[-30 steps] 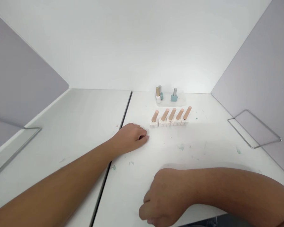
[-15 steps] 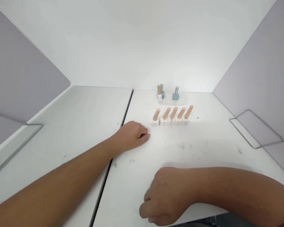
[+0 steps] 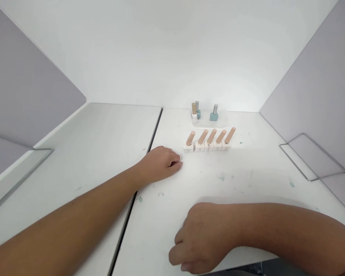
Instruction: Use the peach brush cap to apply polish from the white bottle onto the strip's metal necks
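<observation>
My left hand [image 3: 162, 164] rests on the white table beside the dark seam, fingers curled in and thumb close to them; no object shows in it. Just beyond its fingertips stands a nail polish bottle [image 3: 189, 147] with a white square base and a slanted wood-coloured cap. To the right of that bottle is a close row of several matching nail polish bottles [image 3: 209, 145]. Nearer the front edge, my right hand [image 3: 202, 237] lies as a loose fist, back of the hand up, with nothing visible in it. Neither hand touches a bottle.
A clear tray [image 3: 208, 123] at the back wall holds a white bottle [image 3: 194, 117] with a gold cap and two teal bottles [image 3: 214, 116] with silver caps. Wire frames [image 3: 309, 180] stick out from both side panels. Teal smears [image 3: 220, 178] mark the tabletop.
The whole view has shifted very slightly. Both hands and all the bottles stay where they were.
</observation>
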A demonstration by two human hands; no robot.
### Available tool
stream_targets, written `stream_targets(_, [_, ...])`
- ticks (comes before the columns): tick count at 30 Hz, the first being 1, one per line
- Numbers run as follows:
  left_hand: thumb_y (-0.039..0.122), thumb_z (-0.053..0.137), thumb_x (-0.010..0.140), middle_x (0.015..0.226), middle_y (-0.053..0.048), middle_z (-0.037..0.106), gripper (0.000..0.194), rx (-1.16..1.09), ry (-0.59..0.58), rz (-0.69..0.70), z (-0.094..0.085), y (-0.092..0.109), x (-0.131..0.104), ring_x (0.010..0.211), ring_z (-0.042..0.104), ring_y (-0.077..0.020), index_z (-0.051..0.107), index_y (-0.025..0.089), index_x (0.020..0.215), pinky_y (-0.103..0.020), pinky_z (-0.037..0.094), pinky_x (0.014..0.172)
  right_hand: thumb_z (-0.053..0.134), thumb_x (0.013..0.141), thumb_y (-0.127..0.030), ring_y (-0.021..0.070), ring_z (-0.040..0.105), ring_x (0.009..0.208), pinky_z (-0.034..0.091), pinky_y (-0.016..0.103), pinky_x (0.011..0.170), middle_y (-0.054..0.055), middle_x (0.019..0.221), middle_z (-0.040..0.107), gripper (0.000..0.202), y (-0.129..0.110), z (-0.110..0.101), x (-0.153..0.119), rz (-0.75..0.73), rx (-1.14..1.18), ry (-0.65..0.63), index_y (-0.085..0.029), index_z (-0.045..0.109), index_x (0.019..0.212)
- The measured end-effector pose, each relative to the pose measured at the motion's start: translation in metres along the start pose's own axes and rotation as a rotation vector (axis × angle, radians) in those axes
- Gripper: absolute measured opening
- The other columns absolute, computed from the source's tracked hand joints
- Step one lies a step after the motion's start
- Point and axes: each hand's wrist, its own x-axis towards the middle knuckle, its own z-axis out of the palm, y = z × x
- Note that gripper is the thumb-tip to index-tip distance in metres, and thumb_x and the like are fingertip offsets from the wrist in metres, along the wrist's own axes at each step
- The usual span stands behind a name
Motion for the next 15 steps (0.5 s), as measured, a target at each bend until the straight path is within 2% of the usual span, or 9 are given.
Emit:
stream_targets(12, [0.027, 0.043, 0.085, 0.048, 0.003, 0.03, 0.037, -0.007, 0.009, 0.003, -0.0006, 0.0005, 0.0002, 0.048, 0.03, -0.0115, 0.021, 0.018, 0.056, -0.03, 0.027, 0.054, 0.034, 0.096, -0.038, 0.0136, 0.051, 0.074, 0.03, 0.03, 0.053, -0.002, 0.1, 0.066, 0.031, 0.0, 0.0011, 0.0002, -0.008, 0.013, 0.036, -0.025, 0.054, 0.116])
stream_targets(15, [0.027, 0.044, 0.084, 0.048, 0.002, 0.031, 0.037, -0.005, 0.006, 0.0, -0.0011, 0.0011, 0.0007, 0.048, 0.03, -0.0118, 0.021, 0.018, 0.056, -0.03, 0.027, 0.054, 0.032, 0.096, -0.038, 0.0142, 0.053, 0.077, 0.031, 0.03, 0.054, -0.002, 0.104, 0.065, 0.032, -0.0001, -0.0006, -0.0002, -0.003, 0.01, 0.011, -0.025, 0.053, 0.118])
